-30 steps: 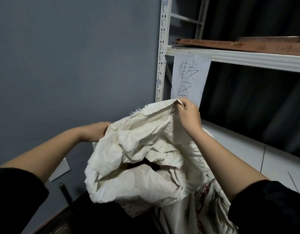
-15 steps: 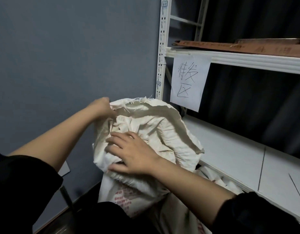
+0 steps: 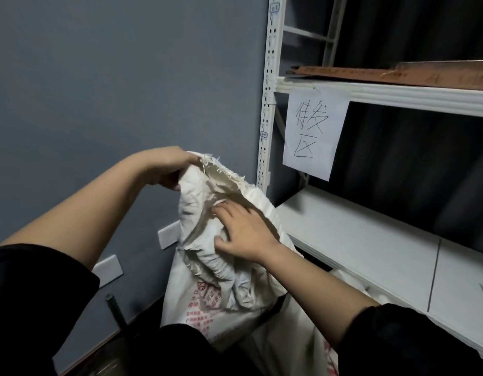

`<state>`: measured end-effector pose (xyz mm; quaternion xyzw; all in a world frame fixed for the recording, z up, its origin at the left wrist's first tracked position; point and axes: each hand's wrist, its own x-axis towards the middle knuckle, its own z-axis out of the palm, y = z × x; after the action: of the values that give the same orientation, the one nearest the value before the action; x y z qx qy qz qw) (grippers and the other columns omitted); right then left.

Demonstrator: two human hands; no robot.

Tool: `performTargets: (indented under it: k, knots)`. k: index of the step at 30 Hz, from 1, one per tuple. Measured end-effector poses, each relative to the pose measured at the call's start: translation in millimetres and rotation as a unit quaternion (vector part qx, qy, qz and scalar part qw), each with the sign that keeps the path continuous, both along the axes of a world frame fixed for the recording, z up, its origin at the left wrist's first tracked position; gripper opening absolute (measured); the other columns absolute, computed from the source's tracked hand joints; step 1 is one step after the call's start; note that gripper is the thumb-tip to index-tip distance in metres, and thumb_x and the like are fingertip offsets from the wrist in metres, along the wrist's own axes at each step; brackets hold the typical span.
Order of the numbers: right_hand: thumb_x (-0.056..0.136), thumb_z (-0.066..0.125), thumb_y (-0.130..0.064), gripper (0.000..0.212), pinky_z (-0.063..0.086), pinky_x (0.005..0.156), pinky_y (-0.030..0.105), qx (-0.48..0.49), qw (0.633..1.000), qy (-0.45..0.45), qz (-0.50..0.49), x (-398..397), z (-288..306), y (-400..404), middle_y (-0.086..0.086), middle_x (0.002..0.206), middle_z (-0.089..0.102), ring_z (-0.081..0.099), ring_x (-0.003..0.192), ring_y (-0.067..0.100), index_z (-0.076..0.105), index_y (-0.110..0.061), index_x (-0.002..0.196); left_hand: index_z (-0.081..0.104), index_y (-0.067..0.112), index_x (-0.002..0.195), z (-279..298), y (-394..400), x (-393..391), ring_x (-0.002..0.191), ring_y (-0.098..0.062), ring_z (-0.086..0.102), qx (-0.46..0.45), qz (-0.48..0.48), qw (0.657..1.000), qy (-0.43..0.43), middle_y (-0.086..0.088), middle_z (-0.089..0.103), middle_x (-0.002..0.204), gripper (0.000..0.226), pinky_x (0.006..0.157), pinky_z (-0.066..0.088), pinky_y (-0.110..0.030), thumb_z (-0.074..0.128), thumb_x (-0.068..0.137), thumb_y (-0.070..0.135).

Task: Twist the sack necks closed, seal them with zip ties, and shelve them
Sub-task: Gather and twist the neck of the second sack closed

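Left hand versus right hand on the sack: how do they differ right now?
The left hand grips the sack's frayed top edge, fingers curled round the fabric; the right hand lies on the gathered folds with fingers spread. The left hand sits higher, by the wall; the right hand sits lower, toward the shelf. Both touch the same sack.

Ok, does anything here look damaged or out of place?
The sack's top edge is frayed, with loose threads sticking out beside the left hand. The paper sign hangs slightly crooked from the shelf edge. Nothing looks spilled.
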<state>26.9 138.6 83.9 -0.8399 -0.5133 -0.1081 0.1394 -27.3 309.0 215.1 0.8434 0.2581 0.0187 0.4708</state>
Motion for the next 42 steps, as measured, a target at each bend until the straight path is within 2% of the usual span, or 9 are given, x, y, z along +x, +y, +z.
performTargets:
  k: [5, 11, 20, 23, 26, 32, 34, 37, 42]
  knots:
    - [0.085, 0.048, -0.040, 0.029, 0.039, 0.072, 0.034, 0.299, 0.943, -0.121, -0.078, -15.0, 3.1, -0.3, 0.001, 0.088, 0.057, 0.049, 0.082, 0.020, 0.062, -0.015, 0.086, 0.056, 0.015, 0.082, 5.6, -11.4, 9.0, 0.044, -0.006, 0.063, -0.315, 0.039, 0.936, -0.152, 0.001, 0.064, 0.052, 0.029, 0.043, 0.054, -0.022, 0.034, 0.096, 0.003]
    - [0.088, 0.055, -0.042, 0.023, 0.030, 0.069, 0.032, 0.300, 0.938, 0.023, -0.169, -20.0, 7.1, 6.3, -0.006, 0.076, 0.051, 0.049, 0.079, 0.020, 0.046, -0.023, 0.079, 0.056, 0.009, 0.083, 11.9, -30.6, 12.7, 0.049, -0.014, 0.067, -0.409, 0.056, 0.885, -0.215, -0.005, 0.066, 0.054, 0.021, 0.052, 0.057, -0.026, 0.038, 0.095, 0.011]
    - [0.094, 0.044, -0.006, 0.015, 0.034, 0.061, 0.022, 0.444, 0.795, 0.397, -0.117, 6.8, 54.2, -12.8, 0.008, 0.077, 0.049, 0.042, 0.071, 0.014, 0.052, -0.008, 0.082, 0.052, 0.026, 0.098, -26.9, -30.8, 17.8, 0.084, -0.007, 0.055, -0.080, -0.011, 0.980, -0.181, 0.002, 0.060, 0.095, 0.011, 0.078, 0.041, -0.029, 0.049, 0.091, 0.017]
    - [0.091, 0.044, -0.005, 0.019, 0.040, 0.067, 0.030, 0.443, 0.760, 0.469, -0.079, 17.7, 79.1, -20.2, 0.007, 0.079, 0.058, 0.052, 0.074, 0.017, 0.054, -0.013, 0.076, 0.026, 0.021, 0.144, -51.9, -21.7, 17.8, 0.111, -0.008, 0.048, -0.007, -0.131, 0.989, -0.066, 0.005, 0.048, 0.132, 0.081, 0.087, 0.036, -0.026, 0.067, 0.074, 0.022]
    - [0.091, 0.043, -0.003, 0.026, 0.033, 0.056, 0.026, 0.438, 0.771, 0.455, -0.075, 26.4, 110.5, -29.8, 0.000, 0.068, 0.049, 0.044, 0.062, 0.012, 0.047, -0.016, 0.069, -0.002, 0.031, 0.150, -67.3, -17.6, 18.1, 0.125, -0.010, 0.039, -0.027, -0.191, 0.981, -0.001, 0.008, 0.032, 0.142, 0.125, 0.098, 0.038, -0.025, 0.084, 0.059, 0.031]
    - [0.070, 0.062, -0.034, 0.021, 0.037, 0.050, 0.021, 0.420, 0.735, 0.532, -0.013, 30.7, 163.6, -50.5, -0.006, 0.055, 0.054, 0.051, 0.051, 0.011, 0.057, -0.018, 0.057, 0.010, 0.021, 0.150, -78.5, -19.5, 24.2, 0.131, -0.012, 0.039, 0.066, -0.198, 0.978, -0.008, 0.005, 0.032, 0.148, 0.115, 0.109, 0.035, -0.031, 0.085, 0.065, 0.036]
    - [0.077, 0.066, -0.045, 0.027, 0.049, 0.061, 0.020, 0.354, 0.792, 0.497, 0.022, 31.8, 174.6, -60.2, -0.007, 0.076, 0.070, 0.066, 0.068, 0.009, 0.068, -0.021, 0.089, 0.034, 0.022, 0.135, -80.9, -18.2, 24.4, 0.117, -0.016, 0.055, 0.063, -0.177, 0.982, 0.016, 0.004, 0.050, 0.134, 0.092, 0.097, 0.048, -0.039, 0.086, 0.061, 0.036]
    - [0.076, 0.074, -0.040, 0.045, 0.050, 0.084, 0.029, 0.195, 0.954, 0.204, -0.102, 40.0, 170.3, -63.1, -0.006, 0.105, 0.068, 0.063, 0.094, 0.012, 0.062, -0.024, 0.116, 0.053, 0.016, 0.122, -88.5, -13.2, 25.3, 0.099, -0.020, 0.065, 0.081, -0.145, 0.986, 0.010, -0.003, 0.066, 0.114, 0.078, 0.086, 0.056, -0.039, 0.085, 0.052, 0.033]
    - [0.093, 0.053, -0.035, 0.029, 0.049, 0.067, 0.033, 0.339, 0.907, 0.181, -0.173, 52.0, 153.0, -72.6, 0.002, 0.073, 0.063, 0.060, 0.070, 0.019, 0.060, -0.014, 0.073, 0.056, 0.011, 0.116, -90.2, -6.0, 20.6, 0.103, -0.026, 0.060, 0.241, -0.047, 0.967, -0.065, -0.006, 0.064, 0.113, 0.055, 0.085, 0.048, -0.033, 0.082, 0.070, 0.024]
